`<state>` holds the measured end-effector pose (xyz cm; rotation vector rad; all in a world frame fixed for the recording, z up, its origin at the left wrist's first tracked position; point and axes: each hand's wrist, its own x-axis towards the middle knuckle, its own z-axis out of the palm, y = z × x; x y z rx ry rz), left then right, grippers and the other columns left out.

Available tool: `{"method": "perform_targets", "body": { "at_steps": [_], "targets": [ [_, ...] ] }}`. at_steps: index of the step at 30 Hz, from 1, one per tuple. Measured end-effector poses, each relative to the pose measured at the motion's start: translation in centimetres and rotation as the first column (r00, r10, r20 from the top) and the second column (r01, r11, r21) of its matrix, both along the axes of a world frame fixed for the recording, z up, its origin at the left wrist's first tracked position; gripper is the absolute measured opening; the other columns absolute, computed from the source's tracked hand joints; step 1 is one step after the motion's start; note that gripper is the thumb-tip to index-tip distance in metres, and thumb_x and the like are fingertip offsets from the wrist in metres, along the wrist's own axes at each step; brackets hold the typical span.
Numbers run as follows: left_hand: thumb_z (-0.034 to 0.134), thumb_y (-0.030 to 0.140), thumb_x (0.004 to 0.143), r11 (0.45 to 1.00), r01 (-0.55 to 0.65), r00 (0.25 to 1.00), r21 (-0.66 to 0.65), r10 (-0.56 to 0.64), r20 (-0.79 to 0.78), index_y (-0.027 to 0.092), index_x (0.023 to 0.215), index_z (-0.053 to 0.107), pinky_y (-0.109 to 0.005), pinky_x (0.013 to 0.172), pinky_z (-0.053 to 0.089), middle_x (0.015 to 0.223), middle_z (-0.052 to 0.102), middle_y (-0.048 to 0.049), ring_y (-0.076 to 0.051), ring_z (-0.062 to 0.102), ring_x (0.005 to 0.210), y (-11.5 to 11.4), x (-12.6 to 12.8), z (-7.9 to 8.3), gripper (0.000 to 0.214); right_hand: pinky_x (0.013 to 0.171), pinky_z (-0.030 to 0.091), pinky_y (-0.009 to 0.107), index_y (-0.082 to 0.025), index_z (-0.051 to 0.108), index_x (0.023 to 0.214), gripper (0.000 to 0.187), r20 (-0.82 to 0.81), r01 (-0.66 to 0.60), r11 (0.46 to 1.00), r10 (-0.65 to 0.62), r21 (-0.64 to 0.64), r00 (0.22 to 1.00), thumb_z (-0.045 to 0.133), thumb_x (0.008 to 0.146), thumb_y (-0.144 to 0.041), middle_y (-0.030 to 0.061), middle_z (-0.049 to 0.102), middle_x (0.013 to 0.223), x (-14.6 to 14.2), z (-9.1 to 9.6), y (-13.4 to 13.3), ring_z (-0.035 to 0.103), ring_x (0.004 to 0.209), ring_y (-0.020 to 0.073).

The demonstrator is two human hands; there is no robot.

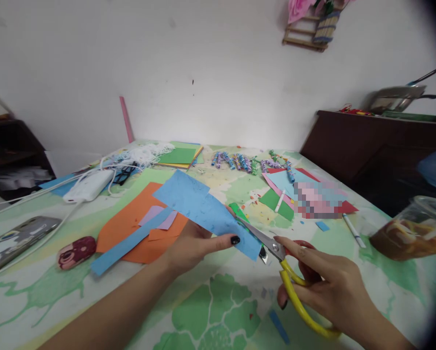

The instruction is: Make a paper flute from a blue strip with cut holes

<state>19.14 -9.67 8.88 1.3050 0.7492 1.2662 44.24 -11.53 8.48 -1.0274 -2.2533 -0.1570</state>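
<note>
My left hand [194, 243] pinches a sheet of light blue paper [203, 206] and holds it up over the table. My right hand [323, 287] grips yellow-handled scissors [276, 253], fingers through the loops. The blades are slightly apart and bite into the right edge of the blue sheet. Under the sheet lies an orange paper [134, 218] with a lilac piece [157, 216] and a long blue strip [130, 243] on it. A green scrap [238, 211] shows beside the blades.
The table wears a green-and-white patterned cloth [218, 311]. A plastic cup of brown drink [411, 228] stands at the right. A phone [15, 238], a white power bank [88, 185], a paper stack [179, 156], rolled paper curls [240, 161] and a pen [354, 231] lie around.
</note>
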Motion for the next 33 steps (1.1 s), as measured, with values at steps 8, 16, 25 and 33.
{"method": "perform_targets", "body": {
  "at_steps": [8,16,25,33],
  "targets": [
    [0.070,0.028,0.073,0.996,-0.062,0.988,0.062,0.070,-0.140,0.020,0.097,0.065,-0.035,0.088,0.046,0.102,0.067,-0.0056,-0.023,0.061,0.098,-0.32,-0.09,0.30,0.026,0.045,0.047,0.022,-0.014,0.056,0.124,0.066,0.016,0.039,0.994,-0.038,-0.100,0.999,0.071,0.067,-0.045,0.0049,0.066,0.082,-0.14,0.03,-0.80,0.047,0.045,0.0084],
    [0.070,0.030,0.073,0.993,-0.092,0.977,0.074,0.104,-0.185,0.023,0.099,0.065,-0.040,0.091,0.046,0.090,0.070,-0.0037,-0.026,0.063,0.096,-0.18,0.08,0.32,0.028,0.041,0.041,0.022,-0.012,0.061,0.118,0.059,0.049,0.042,0.999,-0.042,-0.018,0.998,0.067,0.072,-0.047,-0.0040,0.046,0.049,-0.37,-0.31,-0.80,0.040,0.040,0.0096],
    [0.070,0.030,0.073,0.974,-0.177,0.931,0.142,0.213,-0.295,0.023,0.115,0.058,-0.040,0.084,0.048,0.093,0.068,-0.0057,-0.024,0.063,0.086,-0.33,-0.04,0.26,0.045,0.037,0.037,0.020,-0.010,0.067,0.110,0.053,0.031,0.040,0.999,-0.041,0.024,0.999,0.067,0.071,-0.045,-0.0051,0.043,0.044,-0.38,-0.03,-1.05,0.037,0.036,0.0086],
    [0.070,0.030,0.072,0.974,-0.173,0.930,0.144,0.209,-0.301,0.024,0.112,0.060,-0.039,0.081,0.048,0.088,0.068,-0.0048,-0.023,0.063,0.080,-0.37,-0.14,0.28,0.042,0.035,0.037,0.020,-0.010,0.069,0.106,0.049,0.025,0.001,1.000,-0.001,0.021,1.000,0.069,0.070,-0.044,-0.0052,0.042,0.044,-0.16,0.28,-0.65,0.037,0.036,0.0086]
  ]
}}
